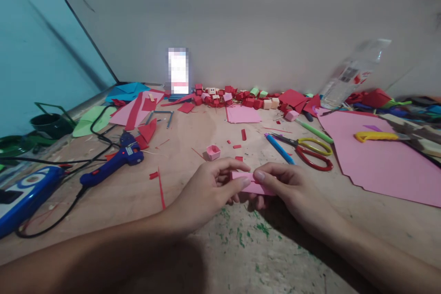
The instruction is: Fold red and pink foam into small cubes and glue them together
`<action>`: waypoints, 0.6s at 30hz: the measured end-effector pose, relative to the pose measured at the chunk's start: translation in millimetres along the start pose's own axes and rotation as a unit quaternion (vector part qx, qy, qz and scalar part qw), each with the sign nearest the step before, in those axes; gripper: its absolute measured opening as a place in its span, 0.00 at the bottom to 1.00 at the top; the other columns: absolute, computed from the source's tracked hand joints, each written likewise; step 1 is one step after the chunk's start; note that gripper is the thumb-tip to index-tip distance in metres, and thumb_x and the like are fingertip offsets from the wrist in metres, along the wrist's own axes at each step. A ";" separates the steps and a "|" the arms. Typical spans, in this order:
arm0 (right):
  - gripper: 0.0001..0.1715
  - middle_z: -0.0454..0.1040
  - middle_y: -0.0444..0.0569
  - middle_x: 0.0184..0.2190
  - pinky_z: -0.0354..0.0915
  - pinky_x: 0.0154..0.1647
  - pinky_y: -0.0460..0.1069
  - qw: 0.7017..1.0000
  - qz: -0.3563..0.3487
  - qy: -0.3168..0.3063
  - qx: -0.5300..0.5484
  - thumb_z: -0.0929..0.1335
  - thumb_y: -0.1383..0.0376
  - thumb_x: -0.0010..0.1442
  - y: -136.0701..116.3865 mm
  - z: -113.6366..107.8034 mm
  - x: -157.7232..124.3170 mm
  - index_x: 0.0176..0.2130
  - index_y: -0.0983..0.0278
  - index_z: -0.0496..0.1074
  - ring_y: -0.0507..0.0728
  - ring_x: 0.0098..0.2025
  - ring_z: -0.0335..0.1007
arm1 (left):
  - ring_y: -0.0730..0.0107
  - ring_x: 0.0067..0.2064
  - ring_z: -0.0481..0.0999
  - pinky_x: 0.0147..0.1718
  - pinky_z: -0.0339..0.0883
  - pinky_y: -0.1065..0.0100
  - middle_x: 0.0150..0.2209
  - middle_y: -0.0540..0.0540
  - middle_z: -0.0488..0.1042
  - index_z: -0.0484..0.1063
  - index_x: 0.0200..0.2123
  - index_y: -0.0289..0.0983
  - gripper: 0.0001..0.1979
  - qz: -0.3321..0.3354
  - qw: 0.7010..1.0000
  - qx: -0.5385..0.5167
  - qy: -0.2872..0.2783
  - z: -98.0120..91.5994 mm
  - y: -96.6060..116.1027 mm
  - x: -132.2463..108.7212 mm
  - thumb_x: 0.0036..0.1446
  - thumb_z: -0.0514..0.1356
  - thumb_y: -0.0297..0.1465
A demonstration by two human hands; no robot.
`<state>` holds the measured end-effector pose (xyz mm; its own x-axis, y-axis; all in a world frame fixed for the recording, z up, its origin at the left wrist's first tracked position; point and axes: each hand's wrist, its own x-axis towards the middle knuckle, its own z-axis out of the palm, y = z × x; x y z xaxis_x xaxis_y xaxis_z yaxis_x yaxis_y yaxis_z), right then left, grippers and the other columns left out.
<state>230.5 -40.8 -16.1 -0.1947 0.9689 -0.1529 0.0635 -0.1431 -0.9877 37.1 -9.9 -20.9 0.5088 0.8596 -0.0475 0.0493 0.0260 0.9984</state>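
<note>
Low over the front of the table, a folded strip of pink paper [255, 187] is held between both hands. My left hand [220, 183] pinches its left end, thumb on top and fingers behind. My right hand [280, 181] grips the right end the same way, its thumb pressing near the middle of the strip. Just beyond the left hand sits a small open pink paper box [213, 152]. Small red paper scraps [244, 134] lie past the fingers. Scissors [313, 149] with yellow and red handles and a blue pen [279, 148] rest beyond the right hand.
A blue glue gun [113, 165] with a black cord lies at left, near a blue-and-white device [27, 197]. Small paper cubes [227, 96] line the wall beside a lit phone [179, 71]. At right are pink sheets [386, 161], a yellow cutter [379, 136] and a leaning plastic bottle [351, 76].
</note>
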 end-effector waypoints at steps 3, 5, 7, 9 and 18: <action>0.22 0.80 0.47 0.23 0.69 0.29 0.46 1.000 -0.006 0.004 -0.003 0.72 0.48 0.62 0.1 0.3 -1.0 0.32 0.64 0.79 0.53 0.25 0.75 | 0.73 0.30 0.74 0.30 0.68 0.72 0.30 0.50 0.76 0.77 0.39 0.33 0.10 -0.005 1.000 0.002 -0.021 -1.3 2.9 0.7 0.65 0.62 0.35; 0.21 0.79 0.46 0.22 0.68 0.28 0.46 1.000 -0.007 0.010 -0.009 0.73 0.49 0.62 0.0 1.3 -2.1 0.32 0.64 0.79 0.53 0.25 0.75 | 0.74 0.29 0.73 0.29 0.67 0.72 0.28 0.51 0.74 0.77 0.35 0.33 0.11 -0.008 1.000 0.012 -0.021 -1.8 3.9 1.2 0.65 0.61 0.35; 0.21 0.78 0.45 0.21 0.67 0.27 0.46 1.000 -0.005 0.013 -0.010 0.72 0.48 0.62 -0.4 2.4 -3.1 0.33 0.64 0.80 0.53 0.23 0.73 | 0.74 0.27 0.72 0.28 0.66 0.73 0.27 0.51 0.73 0.76 0.33 0.33 0.12 -0.014 1.000 0.017 -0.019 -1.9 3.9 1.6 0.65 0.61 0.36; 0.23 0.77 0.45 0.20 0.67 0.26 0.46 1.000 0.000 0.005 -0.007 0.72 0.47 0.63 -0.9 3.1 -3.5 0.33 0.64 0.80 0.53 0.22 0.72 | 0.74 0.27 0.72 0.28 0.66 0.72 0.26 0.51 0.74 0.76 0.33 0.33 0.13 -0.018 1.000 0.012 -0.016 -1.6 3.5 2.1 0.64 0.62 0.38; 0.22 0.78 0.47 0.23 0.67 0.29 0.46 1.000 0.014 -0.009 0.027 0.73 0.50 0.63 -3.7 1.6 -0.7 0.30 0.65 0.81 0.52 0.25 0.72 | 0.73 0.28 0.73 0.30 0.68 0.72 0.29 0.49 0.76 0.77 0.37 0.33 0.11 -0.015 1.000 -0.001 0.001 -1.2 5.8 2.4 0.62 0.62 0.37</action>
<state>228.8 -41.3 -12.4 -0.2109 0.9606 -0.1812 0.0169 -0.1817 -0.9832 37.6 -7.1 -15.2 0.5049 0.8597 -0.0768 0.0632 0.0520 0.9966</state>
